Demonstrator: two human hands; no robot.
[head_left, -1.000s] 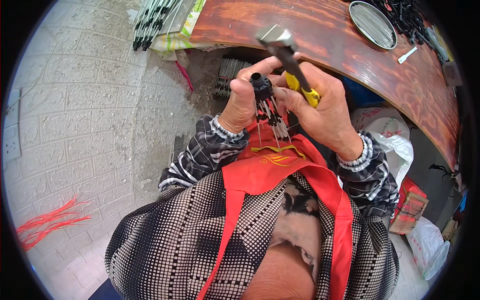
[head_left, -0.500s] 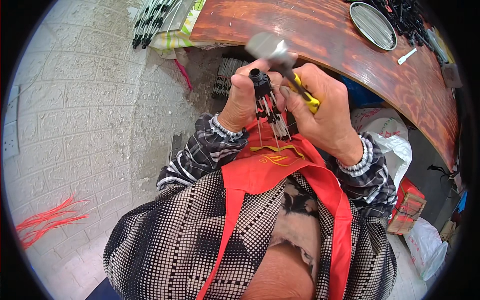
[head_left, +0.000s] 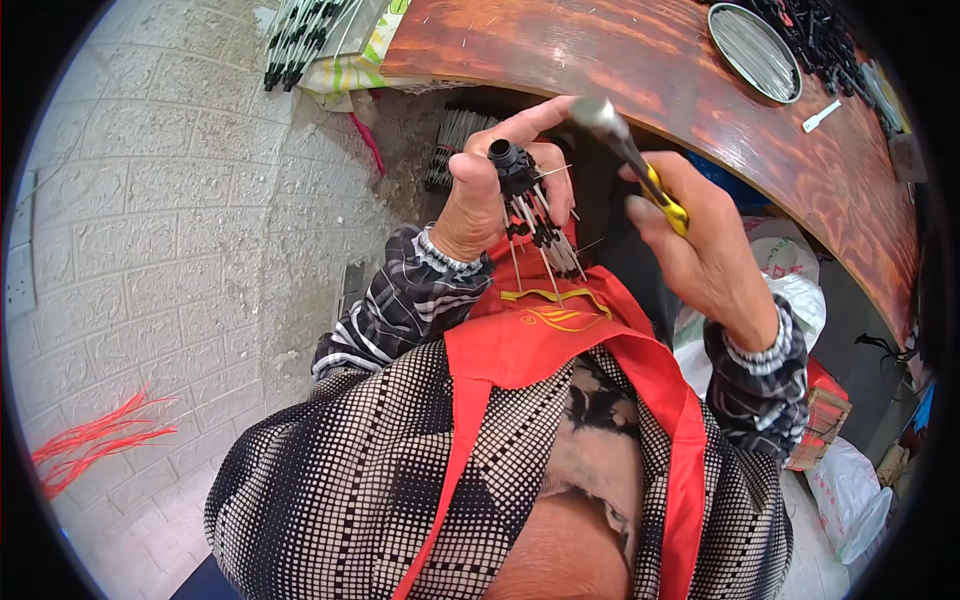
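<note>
In front of my apron, my left hand (head_left: 472, 205) holds an umbrella frame (head_left: 518, 172) upright. Its black ring-shaped hub faces up, and thin metal ribs with black joints hang below. The thumb presses on one side of the hub; the index finger stretches out past the top, and other fingers curl behind. A thin metal rod sticks out sideways beside the hub. To the right, my right hand (head_left: 700, 235) grips the yellow-and-black handle of a small hammer (head_left: 640, 165). The silvery hammer head is blurred and stands up and right of the hub, apart from it.
A reddish-brown wooden table (head_left: 590, 50) curves across the far side, with a round tray (head_left: 713, 40) of thin metal rods and a pile of black parts (head_left: 815, 50). Bundled umbrella frames (head_left: 300, 40) stand far left. Plastic bags (head_left: 845, 495) lie at right; red strips (head_left: 100, 440) lie left.
My right hand has drawn back to the right with the hammer, away from the frame. The left hand's index finger has stretched out; the frame stays nearly in place.
</note>
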